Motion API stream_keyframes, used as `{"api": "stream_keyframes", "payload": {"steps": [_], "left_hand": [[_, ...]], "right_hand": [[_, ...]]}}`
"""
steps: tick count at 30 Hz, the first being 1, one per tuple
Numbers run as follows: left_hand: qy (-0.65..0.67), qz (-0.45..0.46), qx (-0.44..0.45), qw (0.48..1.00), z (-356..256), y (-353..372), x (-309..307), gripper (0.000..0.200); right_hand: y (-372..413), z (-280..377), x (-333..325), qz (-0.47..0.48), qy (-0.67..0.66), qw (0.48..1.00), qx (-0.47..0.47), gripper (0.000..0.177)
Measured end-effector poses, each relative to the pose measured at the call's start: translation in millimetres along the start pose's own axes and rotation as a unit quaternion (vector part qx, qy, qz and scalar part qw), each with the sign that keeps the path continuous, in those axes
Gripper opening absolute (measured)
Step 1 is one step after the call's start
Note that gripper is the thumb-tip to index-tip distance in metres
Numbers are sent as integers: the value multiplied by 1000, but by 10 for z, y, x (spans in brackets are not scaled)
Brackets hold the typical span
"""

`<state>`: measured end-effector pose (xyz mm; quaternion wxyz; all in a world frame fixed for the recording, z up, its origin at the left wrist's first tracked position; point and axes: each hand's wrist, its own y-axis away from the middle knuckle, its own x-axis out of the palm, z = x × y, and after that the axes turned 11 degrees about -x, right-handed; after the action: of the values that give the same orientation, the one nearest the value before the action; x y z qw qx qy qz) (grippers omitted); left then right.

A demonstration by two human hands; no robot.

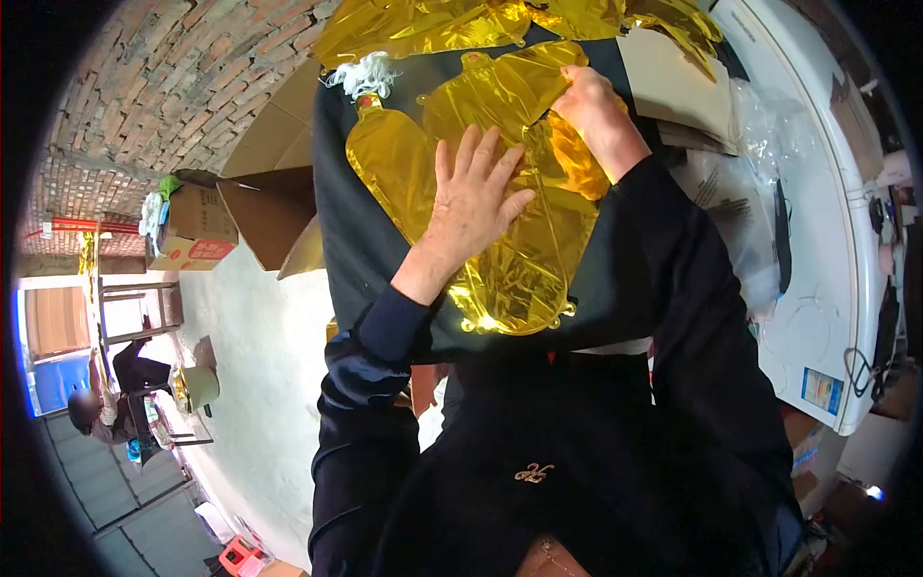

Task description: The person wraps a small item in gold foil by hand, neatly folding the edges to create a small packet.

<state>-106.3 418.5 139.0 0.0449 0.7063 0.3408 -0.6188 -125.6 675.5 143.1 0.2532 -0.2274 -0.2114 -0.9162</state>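
A flat gold foil balloon lies on a black-covered surface in front of me. My left hand rests palm down on the foil with its fingers spread. At the upper right, my right hand pinches the edge of the gold foil between thumb and fingers. Beside that wrist is a crumpled orange-yellow bundle, partly under the hand. Left of my left hand lies another gold foil piece with a narrow red-marked neck. White strings are bunched at that neck.
More gold foil is heaped at the far edge. Clear plastic bags and a white appliance stand to the right. Cardboard boxes are on the left, by a brick wall. A person sits farther off.
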Motion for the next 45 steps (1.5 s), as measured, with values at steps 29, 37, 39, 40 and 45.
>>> {"api": "stream_keyframes", "payload": {"steps": [29,37,39,40,45], "left_hand": [[-41,1,-25,999,-119,-21,101,65],[-39,7,-29,999,-116,-22,106,65],[-41,4,-25,999,-101,-22,151,65],[-35,0,-28,999,-111,-22,136,66],[-45,41,-36,997,-137,-36,76,65]], "right_hand": [[-1325,-373,-700,215,109,955,-171,46],[316,265,37,208,390,675,-591,28],[348,-56,21,411,396,638,-517,26],[469,-103,1,465,495,548,-488,39],[447,-203,-156,477,660,428,-392,61]]}}
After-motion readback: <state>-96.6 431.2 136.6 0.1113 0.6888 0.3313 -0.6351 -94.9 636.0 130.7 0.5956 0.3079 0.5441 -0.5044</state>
